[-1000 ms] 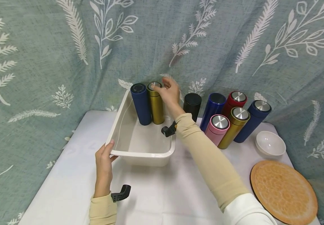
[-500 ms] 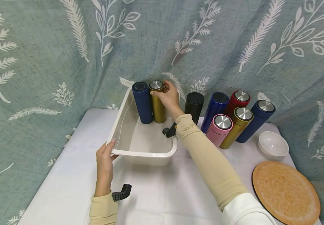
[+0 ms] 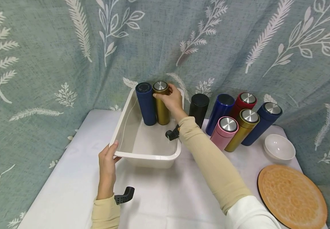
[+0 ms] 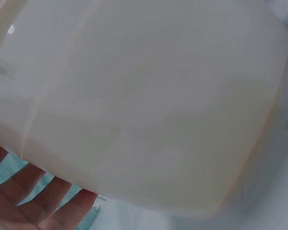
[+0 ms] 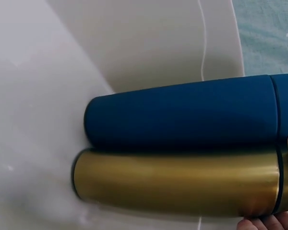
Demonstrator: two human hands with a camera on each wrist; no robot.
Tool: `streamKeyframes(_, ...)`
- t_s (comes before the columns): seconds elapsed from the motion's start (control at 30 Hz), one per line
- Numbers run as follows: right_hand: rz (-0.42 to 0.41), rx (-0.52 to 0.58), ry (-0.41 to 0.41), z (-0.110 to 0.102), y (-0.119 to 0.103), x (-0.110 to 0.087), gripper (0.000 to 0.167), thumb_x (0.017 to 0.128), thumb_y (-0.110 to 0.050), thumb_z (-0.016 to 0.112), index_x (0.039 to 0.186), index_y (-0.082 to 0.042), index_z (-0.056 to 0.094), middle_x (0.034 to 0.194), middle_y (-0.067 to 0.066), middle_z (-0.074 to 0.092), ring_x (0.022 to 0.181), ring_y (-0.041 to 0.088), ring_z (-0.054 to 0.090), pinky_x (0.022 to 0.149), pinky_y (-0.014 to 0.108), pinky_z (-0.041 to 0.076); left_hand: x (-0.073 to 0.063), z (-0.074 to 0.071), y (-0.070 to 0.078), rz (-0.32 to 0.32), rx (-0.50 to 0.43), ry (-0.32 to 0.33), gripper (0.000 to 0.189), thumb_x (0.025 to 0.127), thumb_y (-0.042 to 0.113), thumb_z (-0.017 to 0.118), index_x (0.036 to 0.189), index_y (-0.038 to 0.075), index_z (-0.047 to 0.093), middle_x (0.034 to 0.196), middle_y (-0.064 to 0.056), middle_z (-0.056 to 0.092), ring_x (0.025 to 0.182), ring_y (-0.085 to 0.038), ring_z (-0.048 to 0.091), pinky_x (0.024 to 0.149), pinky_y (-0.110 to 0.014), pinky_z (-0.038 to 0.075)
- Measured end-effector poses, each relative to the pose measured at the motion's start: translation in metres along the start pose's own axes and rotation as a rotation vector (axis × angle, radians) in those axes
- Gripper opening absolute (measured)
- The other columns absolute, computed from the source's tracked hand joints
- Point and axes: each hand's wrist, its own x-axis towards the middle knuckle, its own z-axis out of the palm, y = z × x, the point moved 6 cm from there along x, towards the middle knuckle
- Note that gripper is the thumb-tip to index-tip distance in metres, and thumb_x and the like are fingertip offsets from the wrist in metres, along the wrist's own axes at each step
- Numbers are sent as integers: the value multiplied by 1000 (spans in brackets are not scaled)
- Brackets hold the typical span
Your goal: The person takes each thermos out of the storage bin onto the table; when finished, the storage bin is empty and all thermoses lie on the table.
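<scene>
A white plastic tub [image 3: 147,157] stands tilted on the table, its near end raised in the head view. My left hand [image 3: 106,165] grips its near-left corner, thumb on the rim; in the left wrist view the fingers [image 4: 55,194] show along the tub's edge. Inside, at the far end, a navy thermos bottle [image 3: 147,109] and a gold thermos bottle [image 3: 162,111] stand side by side. My right hand [image 3: 173,101] holds the gold bottle just below its silver-topped lid, thumb on the near side. The right wrist view shows both bottles' bases on the tub floor.
Right of the tub stand a black bottle [image 3: 199,109], a shiny blue one [image 3: 220,113], a red one [image 3: 240,106], a pink one [image 3: 223,135], another gold one [image 3: 240,133] and another navy one [image 3: 260,127]. Further right are a white bowl [image 3: 279,148] and a round orange-brown board [image 3: 292,197].
My right hand has come down from the gold bottle's lid to hold it around the neck. The left hand keeps its grip on the tub. The head view has shifted slightly.
</scene>
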Motion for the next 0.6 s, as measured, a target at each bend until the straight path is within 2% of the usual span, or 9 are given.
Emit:
streamKeyframes(0.3, -52, -1, -2, 1, 0, 0, 72, 82, -24, 84, 146, -15, 52, 135, 9, 64, 123, 27, 61, 106, 42, 49, 0, 3, 2, 7, 4, -1, 52, 103, 38, 47, 141, 5, 57, 142, -17, 58, 122, -27, 56, 80, -16, 50)
streamKeyframes(0.6, -49, -21, -9, 4, 4, 1, 78, 80, -25, 85, 148, -13, 49, 138, 9, 62, 125, 27, 60, 107, 41, 49, -1, 1, 2, 9, 8, 2, 52, 103, 39, 47, 142, 6, 56, 144, -16, 57, 125, -28, 56, 79, -13, 50)
